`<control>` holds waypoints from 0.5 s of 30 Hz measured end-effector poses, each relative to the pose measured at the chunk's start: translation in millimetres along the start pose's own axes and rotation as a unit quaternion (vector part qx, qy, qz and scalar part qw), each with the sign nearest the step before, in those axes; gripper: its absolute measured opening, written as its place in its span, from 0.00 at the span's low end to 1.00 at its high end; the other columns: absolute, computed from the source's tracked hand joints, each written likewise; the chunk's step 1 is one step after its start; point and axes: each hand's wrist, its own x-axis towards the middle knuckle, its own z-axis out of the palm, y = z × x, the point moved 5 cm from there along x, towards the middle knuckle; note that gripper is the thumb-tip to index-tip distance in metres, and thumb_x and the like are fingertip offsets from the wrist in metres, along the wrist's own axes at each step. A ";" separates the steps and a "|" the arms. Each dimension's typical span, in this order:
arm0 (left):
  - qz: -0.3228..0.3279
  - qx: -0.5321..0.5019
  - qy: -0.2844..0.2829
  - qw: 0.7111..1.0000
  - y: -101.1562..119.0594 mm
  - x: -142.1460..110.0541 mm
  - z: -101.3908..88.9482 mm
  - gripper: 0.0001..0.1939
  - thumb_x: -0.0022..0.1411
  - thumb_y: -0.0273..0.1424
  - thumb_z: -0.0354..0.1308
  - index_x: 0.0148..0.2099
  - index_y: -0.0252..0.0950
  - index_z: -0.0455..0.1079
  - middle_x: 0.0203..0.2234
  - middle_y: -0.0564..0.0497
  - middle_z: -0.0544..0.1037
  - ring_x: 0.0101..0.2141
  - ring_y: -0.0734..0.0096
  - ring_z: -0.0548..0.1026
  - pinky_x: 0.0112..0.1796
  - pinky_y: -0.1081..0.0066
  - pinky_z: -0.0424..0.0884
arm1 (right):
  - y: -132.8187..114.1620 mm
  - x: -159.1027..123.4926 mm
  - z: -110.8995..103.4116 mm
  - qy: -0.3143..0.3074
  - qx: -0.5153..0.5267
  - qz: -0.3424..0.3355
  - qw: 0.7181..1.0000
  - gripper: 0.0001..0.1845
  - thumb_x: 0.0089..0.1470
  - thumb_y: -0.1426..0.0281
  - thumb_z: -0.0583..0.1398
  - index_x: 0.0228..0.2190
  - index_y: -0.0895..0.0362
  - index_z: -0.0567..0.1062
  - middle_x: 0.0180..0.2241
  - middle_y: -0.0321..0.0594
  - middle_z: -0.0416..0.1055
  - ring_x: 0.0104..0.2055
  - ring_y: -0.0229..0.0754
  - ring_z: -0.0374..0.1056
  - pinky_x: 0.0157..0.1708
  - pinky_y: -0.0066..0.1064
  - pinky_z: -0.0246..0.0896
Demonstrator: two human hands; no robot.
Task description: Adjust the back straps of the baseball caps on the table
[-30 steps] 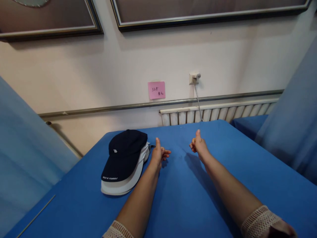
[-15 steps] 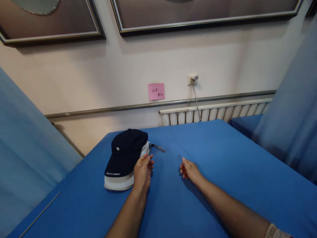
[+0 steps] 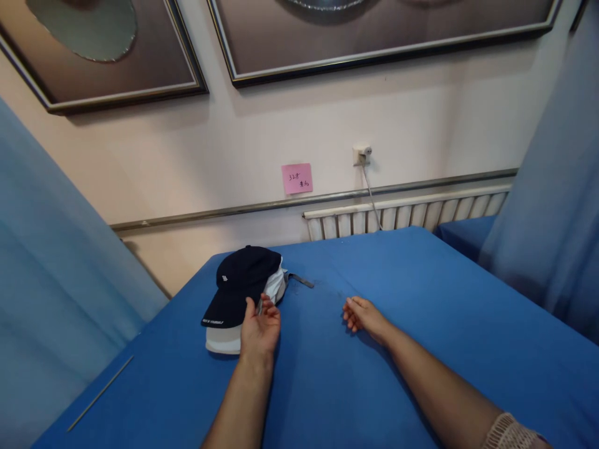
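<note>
A dark navy baseball cap (image 3: 250,269) with white lettering on its brim sits on top of pale headwear, whose white brim (image 3: 223,340) pokes out below and whose light cloth (image 3: 275,284) shows at the right. From the back of the stack a grey strap (image 3: 302,280) sticks out. My left hand (image 3: 261,327) is right in front of the caps, palm turned up, thumb and fingers apart. It overlaps the brims in view; whether it touches them I cannot tell. Well to the right, my right hand (image 3: 364,318) hovers low over the blue surface, fingers loosely curled in, with nothing visible in them.
The stack rests on a blue-covered table (image 3: 318,374). A thin rod (image 3: 100,393) lies at its left. Blue curtains hang on the left (image 3: 70,280) and right (image 3: 543,206). Behind are a radiator (image 3: 402,215), a plugged socket (image 3: 362,156) and a pink note (image 3: 297,179).
My left hand has turned palm up and its thumb has spread from the fingers. The navy cap sits a little askew, showing more pale cloth. My right hand barely moved; the view shifted slightly.
</note>
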 end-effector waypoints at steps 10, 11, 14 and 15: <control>0.022 0.142 -0.151 0.978 -15.7 1.8 58.9 0.07 0.68 0.30 0.53 0.41 0.36 0.73 0.32 0.49 0.80 0.31 0.71 0.79 0.30 0.73 0.76 | -17.7 9.4 -55.8 0.158 0.180 -0.022 0.971 0.22 0.61 0.51 0.52 0.32 0.56 0.72 0.34 0.45 0.76 0.31 0.40 0.73 0.29 0.31 0.67; -0.006 0.152 -0.154 0.976 -25.8 6.1 57.8 0.08 0.68 0.30 0.53 0.39 0.36 0.73 0.29 0.49 0.80 0.29 0.72 0.78 0.29 0.74 0.76 | -21.9 8.9 -67.8 0.180 0.211 -0.029 0.960 0.23 0.61 0.49 0.50 0.34 0.55 0.72 0.37 0.47 0.76 0.35 0.43 0.74 0.33 0.33 0.68; -0.060 0.237 -0.136 0.960 -57.6 26.7 45.2 0.09 0.67 0.31 0.54 0.34 0.35 0.70 0.20 0.54 0.74 0.20 0.78 0.73 0.23 0.78 0.72 | -33.0 6.0 -95.0 0.181 0.290 -0.029 0.939 0.30 0.60 0.44 0.44 0.41 0.53 0.70 0.42 0.49 0.75 0.44 0.48 0.74 0.38 0.39 0.70; -0.067 0.284 -0.125 0.948 -67.1 34.9 39.7 0.09 0.66 0.32 0.55 0.33 0.35 0.70 0.19 0.54 0.73 0.18 0.79 0.72 0.22 0.79 0.71 | -35.3 5.1 -99.6 0.167 0.309 -0.024 0.936 0.32 0.59 0.42 0.43 0.42 0.53 0.69 0.43 0.50 0.75 0.45 0.48 0.74 0.38 0.39 0.70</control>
